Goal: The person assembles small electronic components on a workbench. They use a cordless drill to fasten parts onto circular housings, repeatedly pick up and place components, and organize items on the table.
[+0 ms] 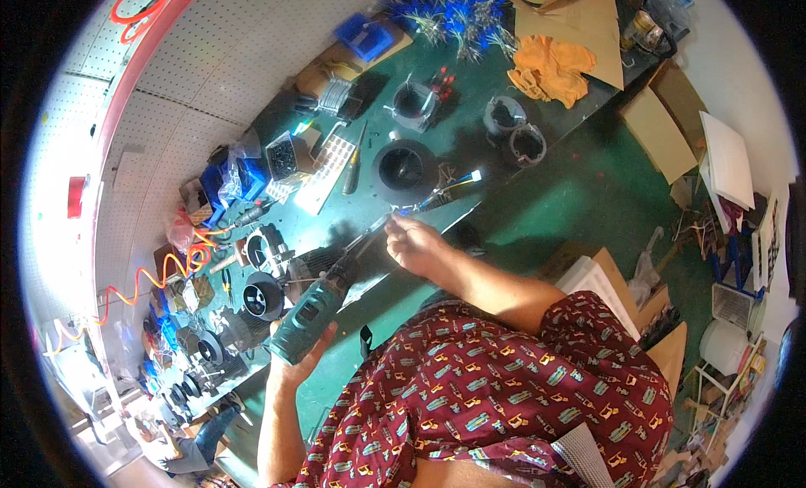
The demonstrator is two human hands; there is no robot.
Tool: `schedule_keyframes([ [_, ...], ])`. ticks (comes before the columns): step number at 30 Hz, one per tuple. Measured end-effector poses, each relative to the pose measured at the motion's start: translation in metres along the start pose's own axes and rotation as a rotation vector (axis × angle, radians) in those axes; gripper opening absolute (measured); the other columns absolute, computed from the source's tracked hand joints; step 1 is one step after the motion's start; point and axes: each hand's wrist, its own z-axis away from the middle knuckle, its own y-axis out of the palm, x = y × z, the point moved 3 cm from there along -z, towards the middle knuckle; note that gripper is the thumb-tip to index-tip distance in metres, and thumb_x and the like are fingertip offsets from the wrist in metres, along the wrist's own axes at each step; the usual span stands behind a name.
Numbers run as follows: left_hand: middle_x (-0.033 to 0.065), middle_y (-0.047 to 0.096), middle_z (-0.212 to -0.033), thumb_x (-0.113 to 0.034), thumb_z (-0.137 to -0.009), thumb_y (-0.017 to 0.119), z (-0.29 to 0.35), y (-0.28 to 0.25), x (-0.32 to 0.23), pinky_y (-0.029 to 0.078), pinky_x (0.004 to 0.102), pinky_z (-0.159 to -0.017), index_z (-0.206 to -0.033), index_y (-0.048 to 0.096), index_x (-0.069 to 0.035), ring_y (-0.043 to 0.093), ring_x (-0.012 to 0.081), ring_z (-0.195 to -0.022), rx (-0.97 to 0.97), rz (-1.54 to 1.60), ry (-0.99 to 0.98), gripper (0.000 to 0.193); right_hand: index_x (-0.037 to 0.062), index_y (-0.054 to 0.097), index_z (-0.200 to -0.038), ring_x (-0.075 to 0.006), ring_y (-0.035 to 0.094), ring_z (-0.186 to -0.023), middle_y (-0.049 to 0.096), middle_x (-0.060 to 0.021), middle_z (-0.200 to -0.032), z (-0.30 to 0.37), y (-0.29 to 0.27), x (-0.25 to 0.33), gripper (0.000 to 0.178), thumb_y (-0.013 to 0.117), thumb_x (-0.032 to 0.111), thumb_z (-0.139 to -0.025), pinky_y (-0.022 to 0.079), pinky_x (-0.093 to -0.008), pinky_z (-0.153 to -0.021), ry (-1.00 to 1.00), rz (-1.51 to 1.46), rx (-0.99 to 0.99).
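My left hand point(304, 360) wraps around a dark green power tool point(307, 322) with a long thin metal front. That front points up and right toward my right hand point(417, 248). The fingers of my right hand are pinched on thin wires point(438, 193), close to the tip of the tool. Blue and yellow strands run from there to a white connector point(476, 176). A black round motor housing point(403, 169) lies just beyond my right hand, on the green bench point(382, 141). Whether the tool's tip touches the wires I cannot make out.
Grey cylindrical parts point(414, 104), an orange cloth point(550, 71) and blue-ended wire bundles point(457, 22) lie farther back. Motors with black wheels point(263, 295) line the left side. An orange coiled hose point(138, 282) hangs there. Cardboard boxes point(663, 127) stand right; another person point(172, 450) sits lower left.
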Motion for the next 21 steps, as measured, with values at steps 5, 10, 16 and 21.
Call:
schedule_keyframes([
  [5, 0.0057, 0.071, -0.088, -0.019, -0.083, 0.080, -0.020, -0.025, -0.012, 0.053, 0.0328, -0.073, -0.114, 0.068, -0.006, 0.063, 0.0144, -0.078, 0.015, -0.036, -0.081, 0.036, 0.0065, 0.056, -0.096, -0.0082, 0.040, -0.058, 0.053, -0.0017, -0.079, -0.006, 0.001, -0.003, 0.014, 0.054, 0.018, -0.103, 0.031, -0.0224, -0.048, 0.030, -0.066, -0.010],
  [10, 0.0032, 0.072, -0.099, -0.015, -0.083, 0.080, -0.066, -0.050, -0.048, 0.053, 0.0307, -0.077, -0.118, 0.067, -0.006, 0.063, 0.0119, -0.086, 0.211, -0.061, 0.032, 0.038, 0.0056, 0.065, -0.095, -0.0102, 0.046, -0.058, 0.058, -0.0015, -0.078, 0.020, -0.018, 0.022, 0.013, 0.066, 0.018, -0.091, 0.039, -0.0261, -0.052, -0.084, 0.354, 0.122],
  [16, 0.0025, 0.070, -0.105, -0.012, -0.083, 0.079, -0.102, -0.058, -0.093, 0.052, 0.0318, -0.082, -0.121, 0.064, -0.005, 0.062, 0.0122, -0.092, 0.353, -0.129, -0.031, 0.042, 0.0001, 0.070, -0.102, -0.0260, 0.068, -0.083, 0.071, -0.0144, -0.098, 0.058, -0.025, 0.101, 0.028, 0.075, 0.016, -0.080, 0.053, -0.0366, -0.074, -1.159, 1.437, -0.335],
  [21, 0.0146, 0.071, -0.101, -0.028, -0.081, 0.079, -0.114, -0.046, -0.112, 0.053, 0.0403, -0.083, -0.112, 0.070, -0.010, 0.068, 0.0296, -0.091, 0.397, -0.356, 0.136, 0.036, 0.0044, 0.068, -0.106, -0.0358, 0.067, -0.088, 0.068, -0.0174, -0.098, 0.048, -0.021, 0.114, 0.030, 0.076, 0.014, -0.078, 0.054, -0.0417, -0.078, -1.328, 1.687, -0.157],
])
